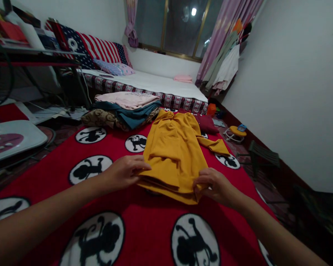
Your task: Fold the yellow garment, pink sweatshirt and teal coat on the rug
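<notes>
A mustard-yellow long-sleeved garment, which looks like a shirt (180, 147), is spread on a red blanket (144, 229) printed with black monkeys in white circles. One sleeve reaches out to the right, and the near part of the cloth is creased in layers. At the near left corner, my left hand (130, 170) pinches the hem between thumb and fingers. My right hand (209, 184) grips the near right corner of the same hem. Both hands hold this edge slightly raised off the blanket.
Folded clothes (127, 105) are stacked behind on the left. Dark red cloth (207, 123) lies behind the shirt's right side. A bed (155, 81) stands under the window. At right are a small yellow stool (237, 131) and a dark folding stool (263, 157); a cluttered desk (36, 51) is at left.
</notes>
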The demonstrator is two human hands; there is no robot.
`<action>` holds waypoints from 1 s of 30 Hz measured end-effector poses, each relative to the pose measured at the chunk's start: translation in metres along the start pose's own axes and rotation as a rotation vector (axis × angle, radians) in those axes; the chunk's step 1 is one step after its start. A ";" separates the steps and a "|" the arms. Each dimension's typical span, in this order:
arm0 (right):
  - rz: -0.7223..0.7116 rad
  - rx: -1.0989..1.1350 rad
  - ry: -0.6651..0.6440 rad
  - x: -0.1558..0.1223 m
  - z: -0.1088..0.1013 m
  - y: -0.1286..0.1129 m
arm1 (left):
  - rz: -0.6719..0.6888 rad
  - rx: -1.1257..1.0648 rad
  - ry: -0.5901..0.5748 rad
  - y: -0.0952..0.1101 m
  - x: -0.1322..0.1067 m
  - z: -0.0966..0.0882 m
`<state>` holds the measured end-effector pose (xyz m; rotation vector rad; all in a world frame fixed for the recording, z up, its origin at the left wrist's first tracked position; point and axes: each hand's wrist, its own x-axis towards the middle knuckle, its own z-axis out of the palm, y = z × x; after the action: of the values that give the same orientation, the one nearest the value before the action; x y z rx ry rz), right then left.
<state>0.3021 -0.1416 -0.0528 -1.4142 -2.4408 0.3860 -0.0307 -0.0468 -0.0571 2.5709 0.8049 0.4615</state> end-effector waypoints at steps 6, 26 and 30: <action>0.033 -0.052 -0.035 -0.052 -0.017 0.009 | -0.097 0.259 0.001 0.001 -0.034 -0.009; -0.015 0.086 0.302 0.072 0.043 -0.063 | -0.183 0.294 0.156 0.042 -0.010 0.035; -0.059 0.408 0.517 0.095 0.029 -0.075 | -0.253 0.237 0.353 0.034 0.004 0.022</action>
<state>0.1862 -0.0974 -0.0405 -1.0968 -1.8549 0.4137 -0.0021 -0.0762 -0.0594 2.5809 1.3617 0.7931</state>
